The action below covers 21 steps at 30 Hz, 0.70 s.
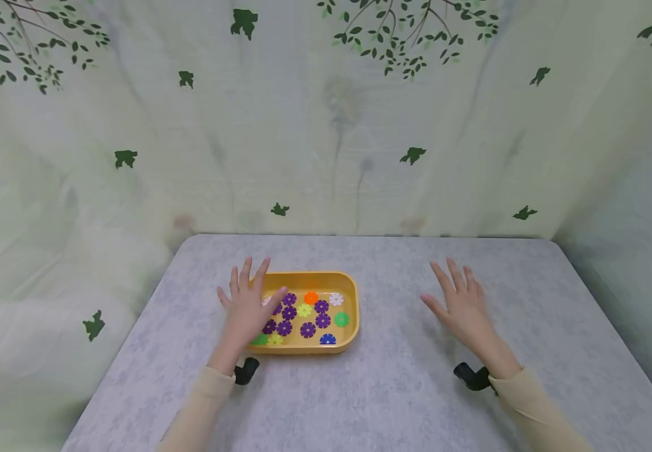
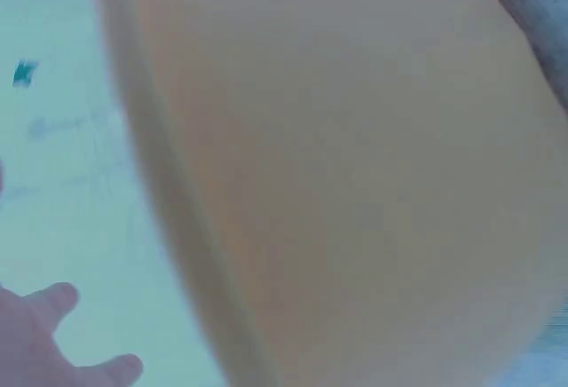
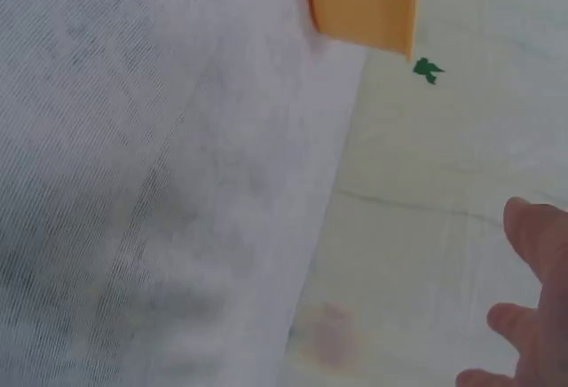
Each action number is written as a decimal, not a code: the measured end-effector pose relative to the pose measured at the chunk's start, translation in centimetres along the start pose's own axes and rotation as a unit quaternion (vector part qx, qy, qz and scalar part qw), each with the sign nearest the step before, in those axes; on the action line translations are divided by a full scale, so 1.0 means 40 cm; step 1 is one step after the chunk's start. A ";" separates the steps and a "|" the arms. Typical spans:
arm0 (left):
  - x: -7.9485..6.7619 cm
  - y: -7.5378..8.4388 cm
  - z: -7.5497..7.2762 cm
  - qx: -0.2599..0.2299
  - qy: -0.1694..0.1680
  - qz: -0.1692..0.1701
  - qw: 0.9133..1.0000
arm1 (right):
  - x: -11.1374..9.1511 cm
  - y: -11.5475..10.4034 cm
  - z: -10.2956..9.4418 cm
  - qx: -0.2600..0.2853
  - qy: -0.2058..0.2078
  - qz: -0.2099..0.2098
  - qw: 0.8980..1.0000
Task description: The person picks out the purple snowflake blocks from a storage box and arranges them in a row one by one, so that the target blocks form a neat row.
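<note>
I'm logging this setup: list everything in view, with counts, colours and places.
Table: one, mottled grey, centre.
Tray: one, yellow, on the table, left of centre.
Discs: about eight purple; two each yellow, green and whitish; one orange; one blue; in the tray, some partly hidden.
Backdrop: count unclear, pale, behind and beside the table.
Bird prints: several, dark green, on the backdrop.
Branch prints: two, leafy green, top of backdrop.
Wrist devices: two, black, at the wrists.
Sleeves: two, beige, bottom of head view.
Left hand: one, bare, overlapping tray's left end.
Right hand: one, bare, right of tray.
</note>
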<state>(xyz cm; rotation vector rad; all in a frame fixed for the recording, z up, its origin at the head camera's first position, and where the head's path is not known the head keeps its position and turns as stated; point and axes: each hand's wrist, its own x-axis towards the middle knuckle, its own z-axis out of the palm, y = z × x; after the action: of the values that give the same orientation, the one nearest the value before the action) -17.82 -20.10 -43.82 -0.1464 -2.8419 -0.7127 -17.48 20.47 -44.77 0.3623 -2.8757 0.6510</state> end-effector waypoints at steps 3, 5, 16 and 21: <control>0.002 -0.037 -0.015 -0.094 0.012 0.000 0.996 | 0.020 -0.021 0.008 0.091 -0.009 -0.036 0.995; 0.002 -0.064 -0.024 -0.169 0.020 -0.008 0.985 | 0.033 -0.039 0.017 0.162 -0.013 -0.060 0.985; -0.010 -0.184 -0.001 -0.550 -0.016 -0.089 0.830 | 0.098 -0.187 0.076 0.503 -0.138 -0.033 0.853; -0.019 -0.202 0.032 -0.552 -0.041 -0.109 0.826 | 0.123 -0.258 0.108 0.559 -0.190 -0.023 0.806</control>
<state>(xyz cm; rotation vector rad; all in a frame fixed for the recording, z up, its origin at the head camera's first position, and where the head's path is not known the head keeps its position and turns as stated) -18.48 -26.60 -48.79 -0.0113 -2.1216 -2.3376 -19.87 8.56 -43.39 0.7456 -2.3784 2.4547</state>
